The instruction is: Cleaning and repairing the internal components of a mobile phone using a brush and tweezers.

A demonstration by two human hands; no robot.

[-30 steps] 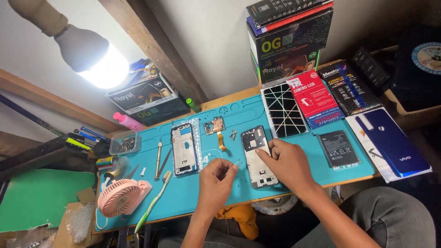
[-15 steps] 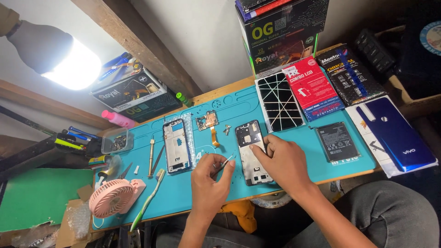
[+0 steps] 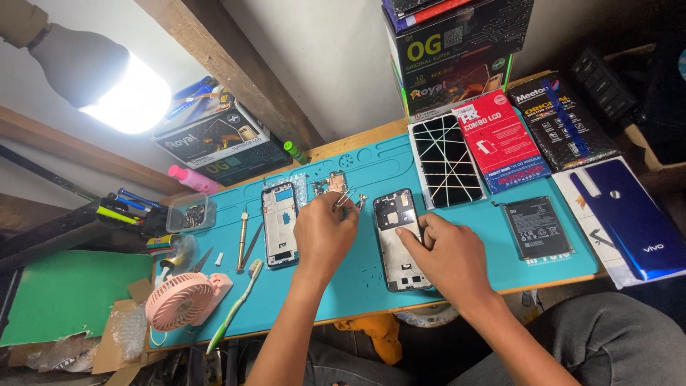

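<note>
Two hands over a teal mat point(image 3: 371, 282) | left hand point(image 3: 323, 236) pinched together on tweezers point(image 3: 344, 198), tips toward 1 o'clock; right hand point(image 3: 444, 256) pressed flat on phone frame point(image 3: 397, 232), at its 9 o'clock; frame's long axis 12-to-6.

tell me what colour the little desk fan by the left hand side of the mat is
Pink: the small fan sits at the teal mat's near left corner, seen in the head view.

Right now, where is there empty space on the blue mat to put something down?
Bare mat lies between the right hand and the battery. Another strip runs along the near edge beside the toothbrush. It's crowded by the two phone frames and left hand.
</note>
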